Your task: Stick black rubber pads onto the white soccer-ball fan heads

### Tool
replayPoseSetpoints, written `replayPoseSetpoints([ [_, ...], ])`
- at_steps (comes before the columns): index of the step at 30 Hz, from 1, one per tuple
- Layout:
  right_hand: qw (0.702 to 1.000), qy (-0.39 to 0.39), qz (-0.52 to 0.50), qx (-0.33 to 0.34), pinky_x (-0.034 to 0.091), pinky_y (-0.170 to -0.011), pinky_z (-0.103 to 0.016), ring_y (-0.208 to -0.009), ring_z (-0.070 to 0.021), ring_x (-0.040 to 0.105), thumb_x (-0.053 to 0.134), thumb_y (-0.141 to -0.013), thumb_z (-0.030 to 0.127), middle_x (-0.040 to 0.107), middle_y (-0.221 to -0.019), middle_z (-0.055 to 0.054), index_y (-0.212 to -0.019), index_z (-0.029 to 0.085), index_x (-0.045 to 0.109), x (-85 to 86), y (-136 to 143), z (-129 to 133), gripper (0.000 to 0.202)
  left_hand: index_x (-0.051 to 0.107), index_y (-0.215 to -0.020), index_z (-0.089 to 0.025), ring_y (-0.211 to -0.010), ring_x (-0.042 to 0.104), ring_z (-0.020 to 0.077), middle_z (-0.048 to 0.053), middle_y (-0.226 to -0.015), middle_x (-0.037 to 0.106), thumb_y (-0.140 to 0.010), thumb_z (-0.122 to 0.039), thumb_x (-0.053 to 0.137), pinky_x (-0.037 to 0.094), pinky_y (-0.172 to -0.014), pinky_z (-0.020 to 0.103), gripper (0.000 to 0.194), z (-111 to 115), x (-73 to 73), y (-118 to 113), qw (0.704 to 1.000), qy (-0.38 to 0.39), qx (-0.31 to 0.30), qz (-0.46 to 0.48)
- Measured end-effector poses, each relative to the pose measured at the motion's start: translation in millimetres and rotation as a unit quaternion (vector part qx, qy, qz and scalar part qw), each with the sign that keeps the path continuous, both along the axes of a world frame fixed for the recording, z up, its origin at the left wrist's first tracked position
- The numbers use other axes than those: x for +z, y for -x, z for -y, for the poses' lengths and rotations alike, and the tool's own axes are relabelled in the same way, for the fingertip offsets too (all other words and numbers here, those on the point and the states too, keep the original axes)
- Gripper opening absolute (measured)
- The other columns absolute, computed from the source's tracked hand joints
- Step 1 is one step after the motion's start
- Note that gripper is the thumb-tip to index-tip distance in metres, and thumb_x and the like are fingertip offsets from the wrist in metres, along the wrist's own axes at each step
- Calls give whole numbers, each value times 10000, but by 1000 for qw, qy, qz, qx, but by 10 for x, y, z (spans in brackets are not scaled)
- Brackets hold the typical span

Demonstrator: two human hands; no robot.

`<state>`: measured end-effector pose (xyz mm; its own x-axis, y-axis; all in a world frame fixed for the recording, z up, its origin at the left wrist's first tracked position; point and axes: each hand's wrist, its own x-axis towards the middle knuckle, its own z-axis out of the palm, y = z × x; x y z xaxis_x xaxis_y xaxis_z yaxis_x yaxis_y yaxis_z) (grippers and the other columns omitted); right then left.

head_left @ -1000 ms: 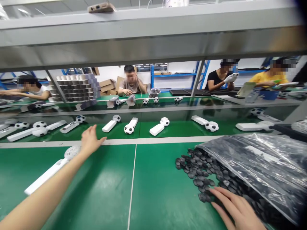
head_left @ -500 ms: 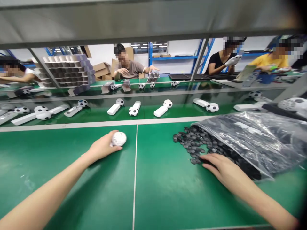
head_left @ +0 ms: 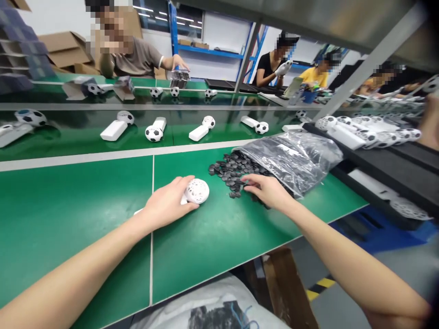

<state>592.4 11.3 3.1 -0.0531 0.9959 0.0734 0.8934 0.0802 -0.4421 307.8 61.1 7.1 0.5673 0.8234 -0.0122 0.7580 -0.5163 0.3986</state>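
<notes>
My left hand (head_left: pixel 169 201) is closed around a white handheld fan (head_left: pixel 198 191), gripping it just behind its round, perforated head. That head has no black patches, and its handle is mostly hidden under my palm and wrist. Over at the right, my right hand (head_left: pixel 265 189) has its thumb and fingertips pinched together at the near edge of a pile of small black pieces (head_left: pixel 236 164). Whatever lies between those fingertips is too small to make out. The pile spills from the mouth of a clear plastic bag (head_left: pixel 291 155) just beyond this hand.
Several white fans with black-patched ball heads (head_left: pixel 154 133) lie along the conveyor (head_left: pixel 178 148) beyond the green table (head_left: pixel 85 196). Black trays of fans (head_left: pixel 377 155) stand at the right. A white sack (head_left: pixel 212 306) sits below the front edge. Co-workers sit across the line.
The view has swung right and down, bringing the trays and floor into sight. My left hand has carried the fan rightward, closer to the pile. My right hand stays at the black pieces.
</notes>
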Motion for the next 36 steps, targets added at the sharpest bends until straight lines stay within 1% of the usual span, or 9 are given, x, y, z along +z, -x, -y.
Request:
replayPoseSetpoints([
  [4, 999, -44, -1, -2, 410, -552, -232, -522, -107, 513, 475, -822, 282, 569, -635, 30, -940, 210, 555, 11, 129, -60, 160, 307, -1297, -259, -1076, 485, 261, 45, -1259, 447, -716, -475, 519, 427, -828, 360, 655, 6, 12, 24, 1000, -5, -4, -14],
  [10, 998, -42, -33, 47, 451, -694, -248, -726, -126, 573, 510, -801, 227, 626, -828, -20, -918, 175, 598, -40, 204, -157, 156, 305, -1302, -251, -1074, 484, 259, 54, -1240, 458, -725, -462, 508, 429, -809, 348, 647, 26, 20, 15, 1000, -12, -7, -18],
  [16, 987, -147, 12, 67, 441, -772, -303, -830, -168, 561, 521, -810, 250, 607, -869, -50, -832, 190, 657, 27, 296, -134, 150, 269, -1318, -294, -1065, 491, 256, 34, -1292, 399, -723, -501, 511, 446, -776, 340, 675, 36, 19, 27, 1000, -19, -1, 20],
  [18, 987, -138, -32, 72, 447, -763, -284, -810, -152, 567, 522, -810, 221, 619, -877, -43, -874, 181, 641, 70, 409, -85, 141, 287, -1310, -300, -1059, 496, 243, 25, -1283, 405, -740, -522, 486, 444, -784, 330, 643, 40, 21, 30, 999, -21, -7, 38],
  [21, 983, -101, -77, 130, 446, -748, -258, -796, -130, 565, 486, -829, 186, 621, -878, -32, -974, 177, 601, 131, 625, 7, 185, 341, -1281, -303, -1023, 517, 230, 16, -1240, 446, -767, -517, 452, 442, -780, 320, 568, 45, 23, 29, 999, -19, -11, 44],
  [25, 973, -82, -96, 192, 433, -734, -239, -796, -119, 558, 474, -838, 172, 621, -852, -15, -895, 177, 594, 156, 846, 77, 133, 352, -1267, -310, -995, 531, 231, 9, -1220, 465, -775, -499, 449, 446, -748, 317, 536, 51, 18, 27, 999, -31, -11, 41],
  [30, 969, -100, -92, 205, 432, -705, -238, -771, -126, 556, 498, -829, 192, 623, -824, -16, -850, 170, 585, 79, 920, 52, 92, 343, -1275, -288, -982, 535, 235, 27, -1210, 470, -772, -510, 447, 447, -759, 326, 559, 46, 2, 32, 998, -39, -21, 37],
  [34, 968, -117, -64, 213, 438, -743, -266, -831, -144, 550, 451, -851, 186, 609, -928, -59, -1051, 154, 542, 56, 915, 40, 222, 339, -1274, -294, -985, 534, 231, 21, -1200, 475, -769, -507, 454, 453, -753, 325, 560, 44, 0, 38, 998, -48, -22, 33],
  [36, 967, -111, -41, 225, 434, -752, -274, -838, -149, 545, 431, -857, 180, 603, -915, -62, -1053, 157, 549, 84, 904, 49, 230, 337, -1275, -299, -986, 536, 229, 17, -1207, 470, -772, -509, 449, 457, -735, 320, 556, 47, 3, 41, 998, -49, -20, 31],
])
